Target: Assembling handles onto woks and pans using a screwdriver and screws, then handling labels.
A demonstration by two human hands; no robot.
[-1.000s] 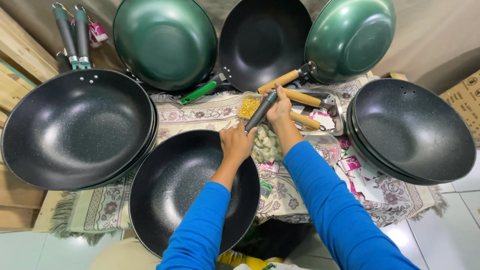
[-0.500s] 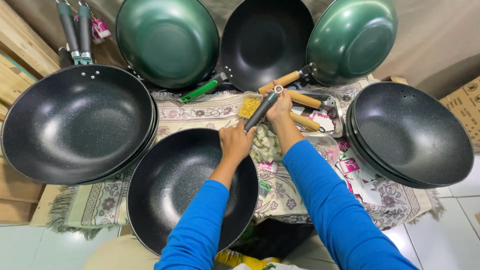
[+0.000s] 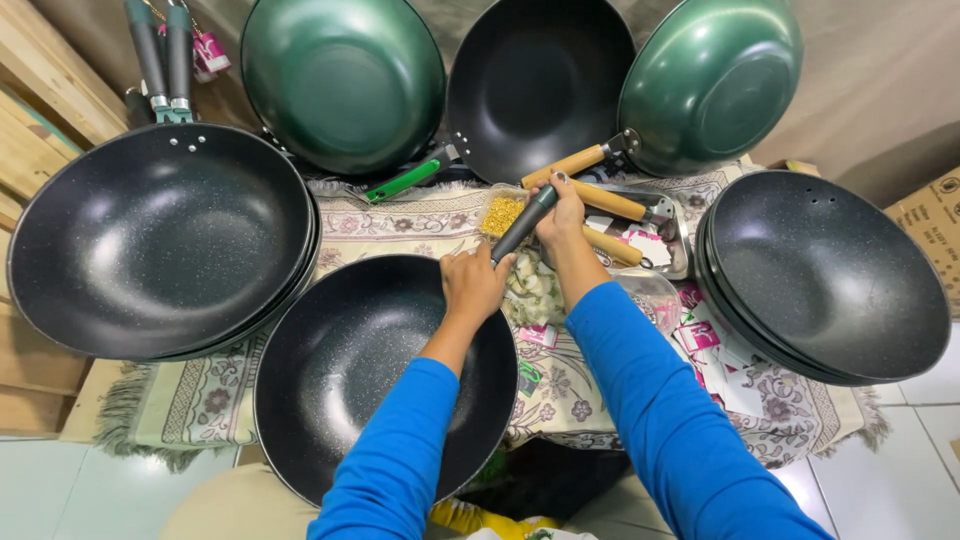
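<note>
The dark speckled wok (image 3: 370,370), near rim cut off by blue sleeves, lies at the patterned cloth's (image 3: 200,400) front edge. Left hand (image 3: 472,285) grips its far rim; right hand (image 3: 562,215) clasps the dark handle (image 3: 524,224), whose joint is hidden.

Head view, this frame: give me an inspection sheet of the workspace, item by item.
Surface: patterned cloth with fringe, laid over a low support.
Job's things: black speckled wok in front; dark grey handle at its far rim.
Clutter: stacked black woks left and right; two green woks and a black one propped behind; wooden handles, small tub of yellow bits.
Hands: left hand on the wok rim; right hand gripping the handle.
Cables: nothing seen.
Surroundings: wooden planks left, cardboard box right, tiled floor.
</note>
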